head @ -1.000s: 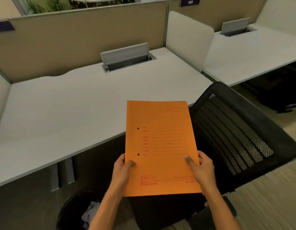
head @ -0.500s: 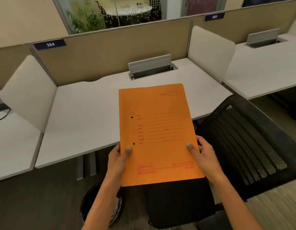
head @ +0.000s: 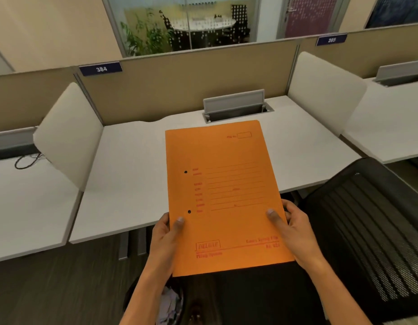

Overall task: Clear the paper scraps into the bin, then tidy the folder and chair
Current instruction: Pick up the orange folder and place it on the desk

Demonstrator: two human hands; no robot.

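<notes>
Raised over the desk [head: 132,184], folder [head: 226,195] pinched by both hands' grip [head: 165,233] [head: 294,228], hiding fingers beneath.

Matt orange card folder [head: 224,195]; smooth matt white desk [head: 132,165]; black mesh chair [head: 372,221]; cloth-covered partition [head: 179,85].

Folder [head: 226,195] print too blurred to read. Fingers of both hands hidden under it, only thumbs show. Bin [head: 170,303], lower centre, mostly behind left forearm and cut by bottom edge. Chair [head: 367,231] cut by right edge.
</notes>
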